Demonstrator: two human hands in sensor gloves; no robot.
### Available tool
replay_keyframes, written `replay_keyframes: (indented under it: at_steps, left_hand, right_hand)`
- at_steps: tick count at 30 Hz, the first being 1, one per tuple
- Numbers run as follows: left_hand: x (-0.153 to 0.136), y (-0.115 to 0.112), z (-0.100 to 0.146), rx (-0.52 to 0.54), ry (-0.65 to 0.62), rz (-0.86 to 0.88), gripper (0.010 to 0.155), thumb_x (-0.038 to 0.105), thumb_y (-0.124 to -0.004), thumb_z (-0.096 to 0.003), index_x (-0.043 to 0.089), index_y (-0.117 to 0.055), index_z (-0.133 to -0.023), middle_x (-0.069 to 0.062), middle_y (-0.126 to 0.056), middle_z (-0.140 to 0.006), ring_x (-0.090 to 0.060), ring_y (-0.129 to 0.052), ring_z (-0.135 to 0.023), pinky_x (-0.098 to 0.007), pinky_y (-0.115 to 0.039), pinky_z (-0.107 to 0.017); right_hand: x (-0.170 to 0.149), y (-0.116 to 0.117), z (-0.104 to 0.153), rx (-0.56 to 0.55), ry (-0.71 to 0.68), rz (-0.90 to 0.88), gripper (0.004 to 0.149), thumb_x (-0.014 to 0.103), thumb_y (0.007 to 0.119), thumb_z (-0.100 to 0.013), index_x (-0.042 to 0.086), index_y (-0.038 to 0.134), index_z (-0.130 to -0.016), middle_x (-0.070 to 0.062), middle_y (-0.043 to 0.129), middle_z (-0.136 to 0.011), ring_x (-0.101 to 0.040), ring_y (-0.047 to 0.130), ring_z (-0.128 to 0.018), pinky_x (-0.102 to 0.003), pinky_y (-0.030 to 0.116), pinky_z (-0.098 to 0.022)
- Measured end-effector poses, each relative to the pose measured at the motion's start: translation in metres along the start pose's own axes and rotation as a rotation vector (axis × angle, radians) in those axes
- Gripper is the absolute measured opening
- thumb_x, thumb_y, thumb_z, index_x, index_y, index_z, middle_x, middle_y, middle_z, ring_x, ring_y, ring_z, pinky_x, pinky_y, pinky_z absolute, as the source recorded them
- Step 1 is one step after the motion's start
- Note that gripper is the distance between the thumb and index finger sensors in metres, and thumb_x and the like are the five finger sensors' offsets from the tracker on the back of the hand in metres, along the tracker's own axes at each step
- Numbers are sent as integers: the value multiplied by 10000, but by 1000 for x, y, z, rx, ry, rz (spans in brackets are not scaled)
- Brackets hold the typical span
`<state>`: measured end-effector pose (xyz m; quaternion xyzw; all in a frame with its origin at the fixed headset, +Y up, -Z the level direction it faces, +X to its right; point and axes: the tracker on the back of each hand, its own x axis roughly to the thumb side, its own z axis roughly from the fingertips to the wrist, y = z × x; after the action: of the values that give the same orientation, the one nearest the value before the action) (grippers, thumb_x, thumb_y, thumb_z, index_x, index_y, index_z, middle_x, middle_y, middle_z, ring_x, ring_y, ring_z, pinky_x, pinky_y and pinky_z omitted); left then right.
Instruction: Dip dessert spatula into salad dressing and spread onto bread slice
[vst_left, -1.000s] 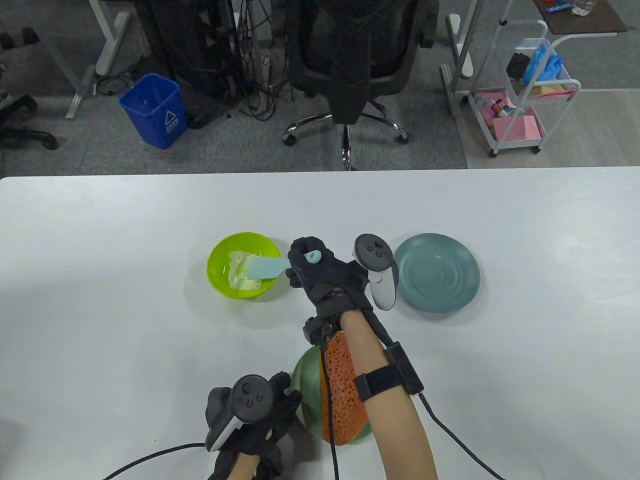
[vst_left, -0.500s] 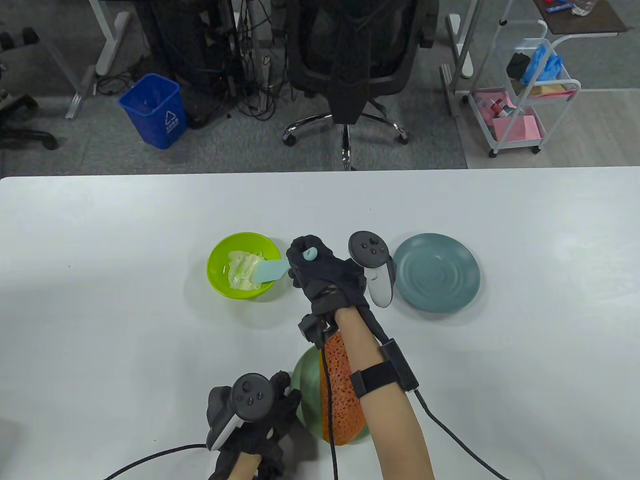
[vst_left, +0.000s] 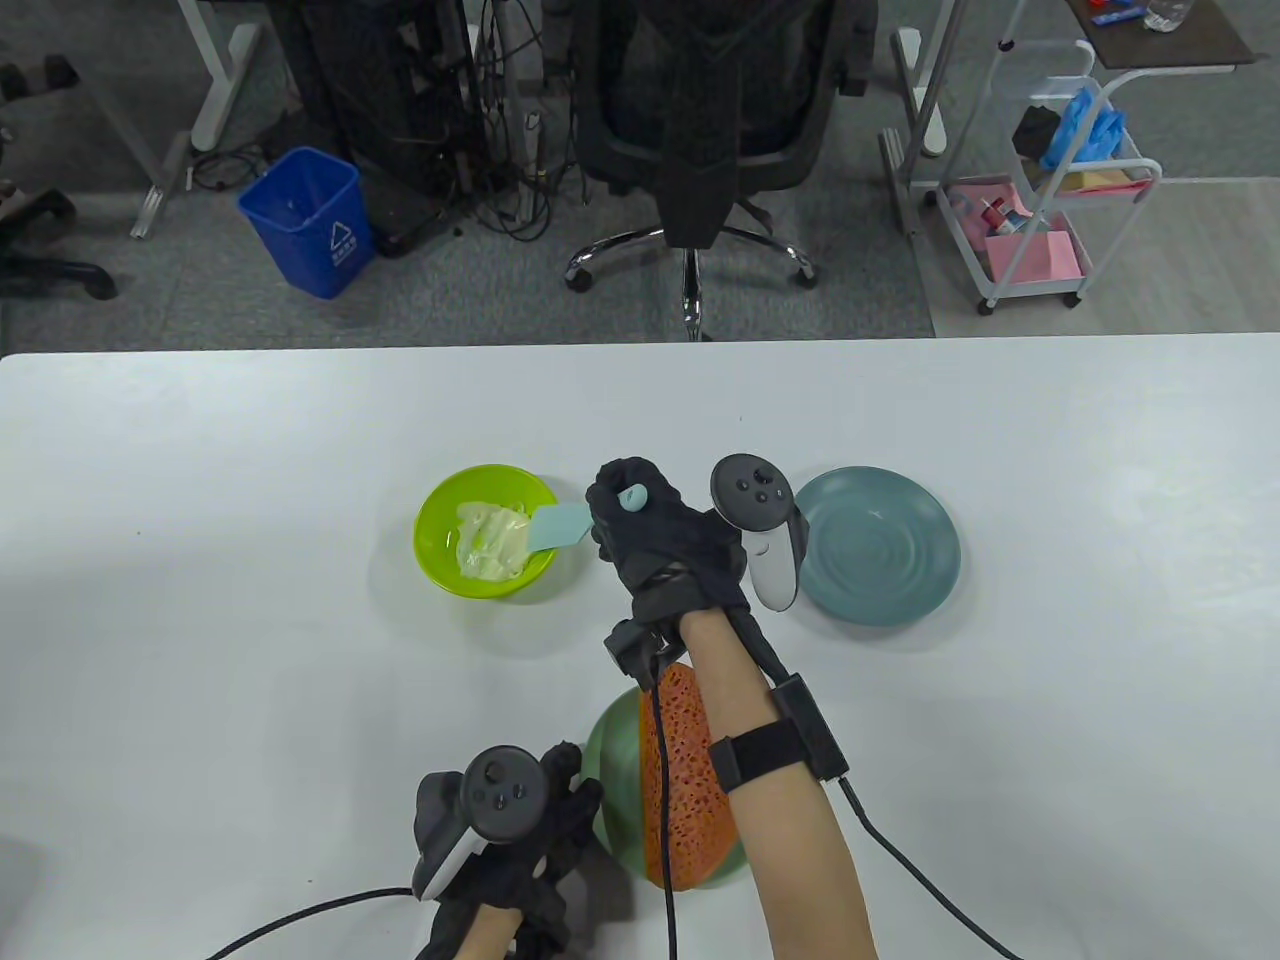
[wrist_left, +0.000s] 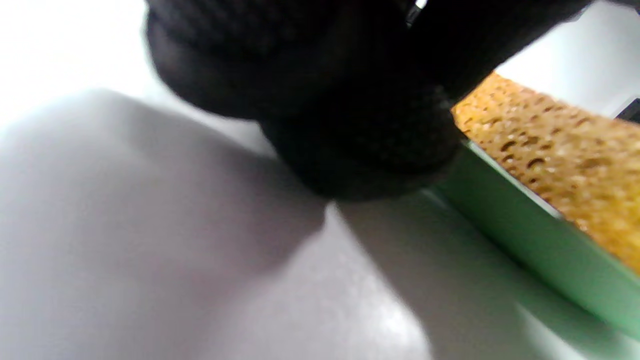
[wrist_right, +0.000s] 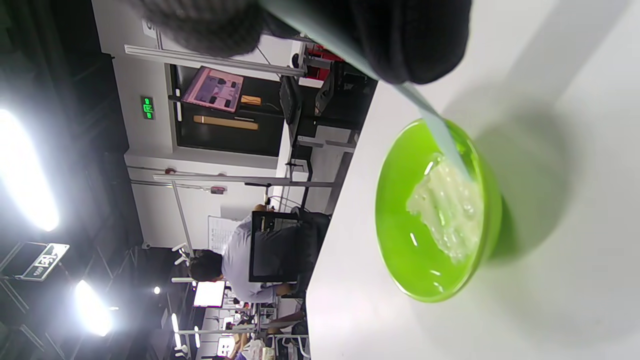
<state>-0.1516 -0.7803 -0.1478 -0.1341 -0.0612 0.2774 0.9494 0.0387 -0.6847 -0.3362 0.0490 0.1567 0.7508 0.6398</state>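
Since 1 second ago the spatula (vst_left: 556, 526) has drawn back toward the right hand (vst_left: 655, 545), which grips it; its blade touches dressing (wrist_right: 446, 207) at the bowl (vst_left: 438, 560) rim. Left hand (vst_left: 510, 850) beside the bread (vst_left: 690, 770); grip indeterminate. Risk: drips in transit. No legible labels.

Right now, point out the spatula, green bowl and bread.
spatula (vst_left: 556, 526), table view, on the blade.
green bowl (wrist_right: 400, 220), right wrist view, on the bare inner wall.
bread (wrist_left: 555, 150), left wrist view, on its porous top.
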Motion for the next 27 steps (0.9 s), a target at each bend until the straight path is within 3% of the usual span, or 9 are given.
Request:
replay_keyframes:
  at_steps: [16,23,27]
  left_hand:
    - [0,0,1,4,-2,-6,553,411,-818,-605,20,-782,-995,43,-1060,-530,-61,-1134,-220,-205,-982,-153]
    - [0,0,1,4,-4,-5,566,431,-810,-610,18,-783,-995,43,-1060,-535,-68,-1133,-226,-210,-980,-157]
    - [0,0,1,6,-3,-10,565,432,-810,-609,22,-783,-997,45,-1058,-534,-70,-1131,-225,-213,-978,-156]
  right_hand:
    - [-5,-23,23,33,-190,-407,464,418,719,-680,213,491,-1028,-162,458,-1081,-481,763,-881,-471,771,-668]
    - [-13,-54,60,30,-323,-601,458,433,737,-654,193,556,-1000,-183,557,-1031,-480,851,-784,-464,831,-580]
    - [-23,-84,91,18,-363,-564,453,449,726,-651,194,569,-991,-185,607,-1001,-467,891,-731,-450,856,-535]
